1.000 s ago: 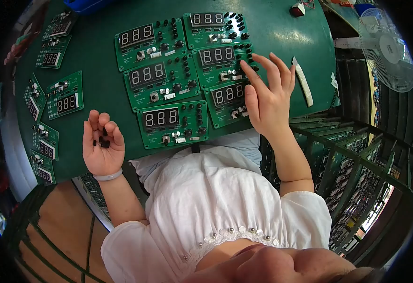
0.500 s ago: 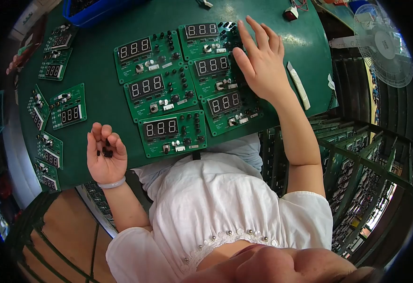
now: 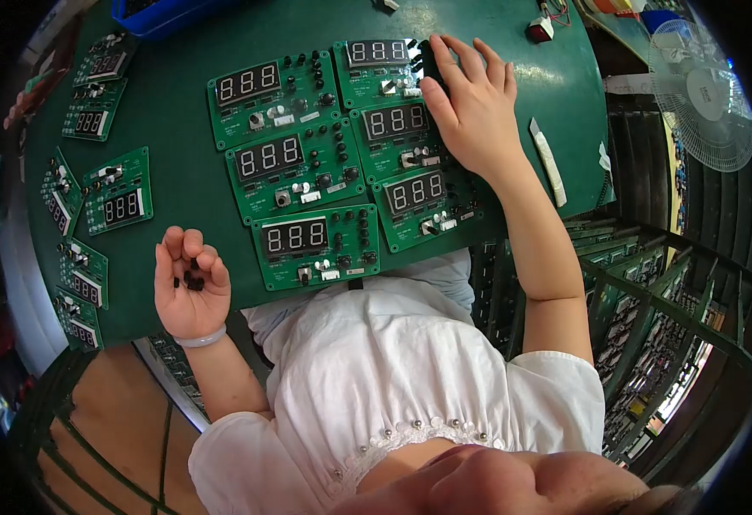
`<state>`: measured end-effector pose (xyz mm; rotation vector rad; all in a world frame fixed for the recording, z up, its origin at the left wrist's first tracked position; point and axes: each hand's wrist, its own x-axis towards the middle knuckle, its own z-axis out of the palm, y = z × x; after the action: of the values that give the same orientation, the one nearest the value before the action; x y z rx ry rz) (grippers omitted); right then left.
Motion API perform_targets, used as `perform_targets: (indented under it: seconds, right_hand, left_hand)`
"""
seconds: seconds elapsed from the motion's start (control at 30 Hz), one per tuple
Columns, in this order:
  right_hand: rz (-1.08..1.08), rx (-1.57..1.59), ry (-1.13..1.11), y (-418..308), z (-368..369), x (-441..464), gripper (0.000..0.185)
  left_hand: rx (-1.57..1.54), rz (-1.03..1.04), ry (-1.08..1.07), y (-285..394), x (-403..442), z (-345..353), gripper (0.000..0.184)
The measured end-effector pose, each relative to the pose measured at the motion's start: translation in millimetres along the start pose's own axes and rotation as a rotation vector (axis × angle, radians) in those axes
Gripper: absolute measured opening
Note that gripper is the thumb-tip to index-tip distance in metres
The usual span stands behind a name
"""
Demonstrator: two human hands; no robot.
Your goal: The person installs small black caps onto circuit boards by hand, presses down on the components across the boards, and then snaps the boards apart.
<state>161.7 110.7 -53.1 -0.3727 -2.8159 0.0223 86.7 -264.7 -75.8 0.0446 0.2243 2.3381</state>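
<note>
My left hand (image 3: 192, 296) is cupped palm up at the table's near left edge, its curled fingers around several small black caps (image 3: 193, 281). My right hand (image 3: 476, 112) reaches over the right ends of the top right circuit board (image 3: 357, 75) and the board below it (image 3: 371, 147). Its fingers are stretched out and apart, and the fingertips rest around the top board's right end, which they partly hide. Whether a small part lies under them I cannot make out. A third board (image 3: 401, 232) lies nearer me in that column.
More display boards stand in a column to the left (image 3: 260, 257), and several (image 3: 97, 225) lie along the table's left side. A blue bin (image 3: 166, 21) is at the back. A white-handled knife (image 3: 548, 163) lies right of my forearm, with a fan (image 3: 702, 90) beyond.
My right hand has shifted slightly left and up along the board's end. The right column of boards has slid slightly to the right. My left hand keeps its cupped pose.
</note>
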Motion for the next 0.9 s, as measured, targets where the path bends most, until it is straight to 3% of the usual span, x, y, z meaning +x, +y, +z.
perform_targets:
  seconds: [0.47, 0.77, 0.9]
  right_hand:
    - [-0.02, 0.003, 0.057, -6.5, -4.8, 0.2, 0.062]
    - [-0.072, -0.175, -0.005, -10.1, -17.6, 11.9, 0.052]
    - [-0.079, -0.048, 0.088, -7.3, -17.4, 11.1, 0.047]
  left_hand:
    - [0.04, 0.037, 0.065, -1.2, -1.0, -0.6, 0.039]
    - [0.049, 0.048, 0.089, -1.7, -0.8, 0.2, 0.039]
    - [0.068, 0.058, 0.132, -1.6, -1.2, 1.7, 0.039]
